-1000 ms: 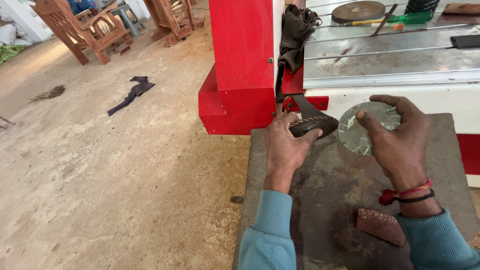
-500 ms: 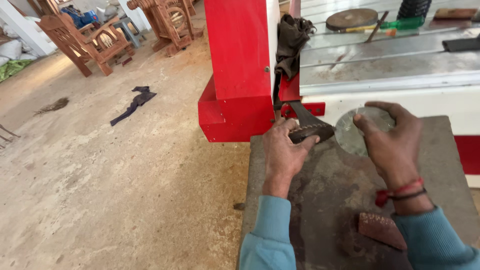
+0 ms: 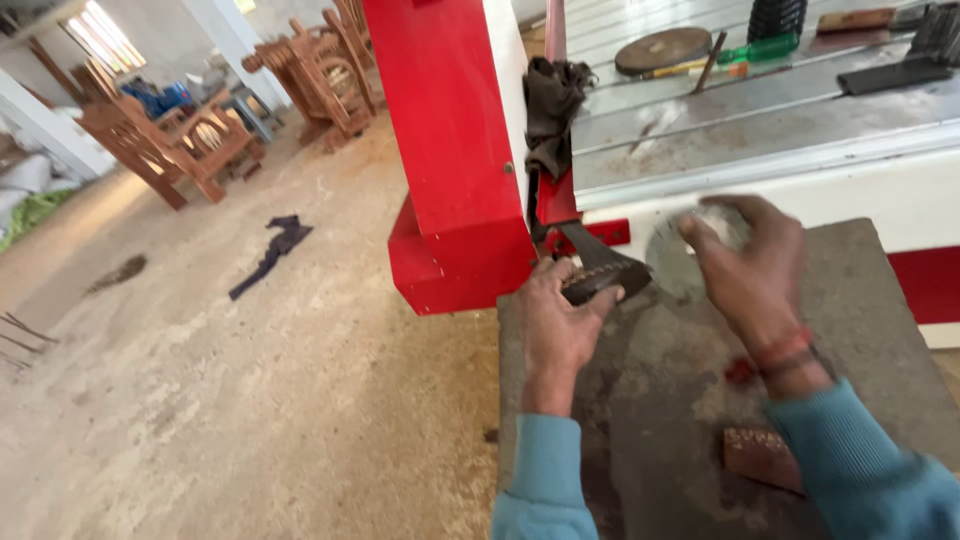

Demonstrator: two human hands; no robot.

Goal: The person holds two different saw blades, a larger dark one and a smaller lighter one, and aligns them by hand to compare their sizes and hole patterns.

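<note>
My left hand [image 3: 556,318] grips a dark metal tool [image 3: 604,270] with a toothed edge, low on a grey stone slab [image 3: 880,330]. My right hand [image 3: 748,272] holds a round grey disc [image 3: 672,248] on edge just right of that tool; the hand hides most of the disc. Both sleeves are teal, and a red thread and dark band circle my right wrist. The hands sit right in front of a red and white machine [image 3: 450,150].
A reddish brick piece [image 3: 762,456] lies on the slab near my right forearm. The machine's grey table [image 3: 740,110] carries a round disc [image 3: 662,48], a green-handled screwdriver [image 3: 770,48] and a dark rag [image 3: 552,105]. Wooden chairs [image 3: 190,145] and a dark cloth [image 3: 272,250] stand on the dusty floor at left.
The view has shifted slightly. My right hand has turned over the disc, covering more of it. The left hand keeps its grip on the tool in the same place.
</note>
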